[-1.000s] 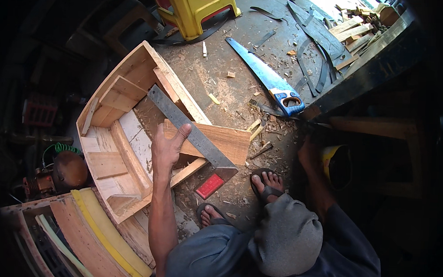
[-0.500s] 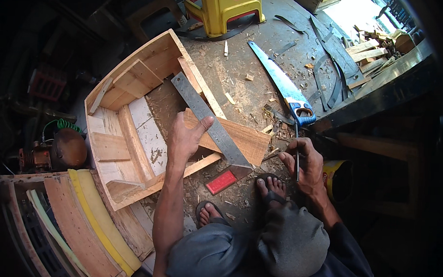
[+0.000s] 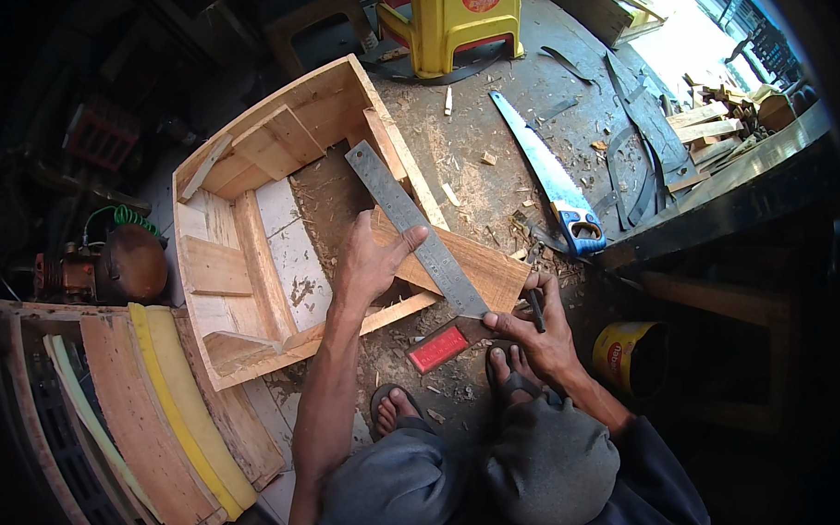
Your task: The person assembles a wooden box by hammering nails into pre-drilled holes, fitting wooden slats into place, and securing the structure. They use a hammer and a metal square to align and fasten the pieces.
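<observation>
A try square with a steel blade (image 3: 403,211) and red inset handle (image 3: 438,348) lies slantwise across a short wooden board (image 3: 495,273). My left hand (image 3: 366,265) clasps the board, its thumb pressing on the blade and the other fingers hidden beneath. At the board's right end my right hand (image 3: 549,334) pinches near the corner where blade and handle meet. A thin dark stick (image 3: 537,311), perhaps a pencil, is tucked between its fingers. Under the board sits an open wooden frame (image 3: 270,274) with curved sides, resting on the floor.
A handsaw (image 3: 544,165) with a blue handle lies on the floor amid shavings and black strips (image 3: 618,168). Beyond stands a yellow stool (image 3: 447,27). A yellow tin (image 3: 620,357) is at my right, a compressor (image 3: 128,263) at far left, and scrap wood (image 3: 711,129) far right.
My right hand has moved left and in to the board's end and the square; the dark stick, upright before, now lies tilted among its fingers. The left hand keeps its hold.
</observation>
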The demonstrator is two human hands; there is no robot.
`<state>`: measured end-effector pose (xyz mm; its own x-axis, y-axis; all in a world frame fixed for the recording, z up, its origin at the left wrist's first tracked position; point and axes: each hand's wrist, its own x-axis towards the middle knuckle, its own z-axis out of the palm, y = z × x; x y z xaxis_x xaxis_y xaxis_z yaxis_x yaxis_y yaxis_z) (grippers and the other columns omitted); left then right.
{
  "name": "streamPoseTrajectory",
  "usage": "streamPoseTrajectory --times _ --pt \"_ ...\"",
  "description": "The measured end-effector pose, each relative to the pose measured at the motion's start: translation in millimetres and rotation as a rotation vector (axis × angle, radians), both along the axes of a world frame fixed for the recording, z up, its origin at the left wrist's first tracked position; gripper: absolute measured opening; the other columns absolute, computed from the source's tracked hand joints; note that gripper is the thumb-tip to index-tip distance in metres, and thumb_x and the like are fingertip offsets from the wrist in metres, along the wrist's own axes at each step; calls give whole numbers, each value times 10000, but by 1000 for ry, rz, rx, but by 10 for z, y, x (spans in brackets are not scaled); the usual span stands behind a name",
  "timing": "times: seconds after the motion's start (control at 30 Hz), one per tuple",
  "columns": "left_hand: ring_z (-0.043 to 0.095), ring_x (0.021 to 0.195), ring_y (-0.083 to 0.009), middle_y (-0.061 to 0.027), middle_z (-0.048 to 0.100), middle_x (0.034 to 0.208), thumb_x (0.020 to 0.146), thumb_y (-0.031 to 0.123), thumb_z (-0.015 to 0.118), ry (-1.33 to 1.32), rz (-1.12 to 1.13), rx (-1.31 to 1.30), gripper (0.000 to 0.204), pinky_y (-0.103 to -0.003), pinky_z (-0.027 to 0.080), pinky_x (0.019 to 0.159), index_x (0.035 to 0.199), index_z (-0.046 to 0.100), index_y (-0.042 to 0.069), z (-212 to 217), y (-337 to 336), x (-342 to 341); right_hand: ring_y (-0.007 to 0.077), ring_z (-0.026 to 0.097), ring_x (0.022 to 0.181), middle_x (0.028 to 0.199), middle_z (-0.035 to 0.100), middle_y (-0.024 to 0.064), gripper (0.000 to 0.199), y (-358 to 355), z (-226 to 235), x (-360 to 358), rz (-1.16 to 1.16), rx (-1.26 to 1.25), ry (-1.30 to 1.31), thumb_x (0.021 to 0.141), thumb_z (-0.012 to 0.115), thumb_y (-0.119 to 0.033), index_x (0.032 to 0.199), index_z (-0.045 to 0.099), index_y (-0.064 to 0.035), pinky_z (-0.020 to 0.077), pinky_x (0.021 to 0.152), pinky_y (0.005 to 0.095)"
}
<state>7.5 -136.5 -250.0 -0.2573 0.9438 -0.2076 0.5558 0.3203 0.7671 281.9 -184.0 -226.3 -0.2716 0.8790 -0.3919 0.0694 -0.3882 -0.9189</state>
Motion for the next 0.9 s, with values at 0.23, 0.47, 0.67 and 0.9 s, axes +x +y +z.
streamPoseTrajectory --times 0.23,0.47,0.67,0.9 --pt "556 1251 -466 -355 564 1291 795 688 747 -13 -79 34 998 -535 457 1056 1336 514 -117 27 58 -7 268 700 973 1168 529 185 646 26 -64 33 12 76 -32 840 850 -191 1218 355 -18 587 822 374" --pt "590 1203 -452 -316 613 1242 859 621 728 -68 -97 70 802 -523 469 1026 1271 586 -52 59 69 -28 248 679 969 1171 550 178 633 45 -20 48 25 65 -56 824 846 -157 1226 377 -17 562 845 362" --pt "606 1179 -449 -313 632 1215 860 583 748 -67 -101 71 761 -510 475 1011 1248 597 -53 28 76 -60 233 565 1139 1171 568 157 609 56 -26 60 19 65 -32 800 849 -148 1214 419 -29 460 979 356" --pt "589 1255 -428 -331 629 1262 816 686 728 -23 -85 -1 922 -490 431 1084 1331 559 -60 49 102 -56 187 637 956 1089 618 137 483 27 9 116 3 55 -138 898 784 -223 1207 461 -40 513 848 315"
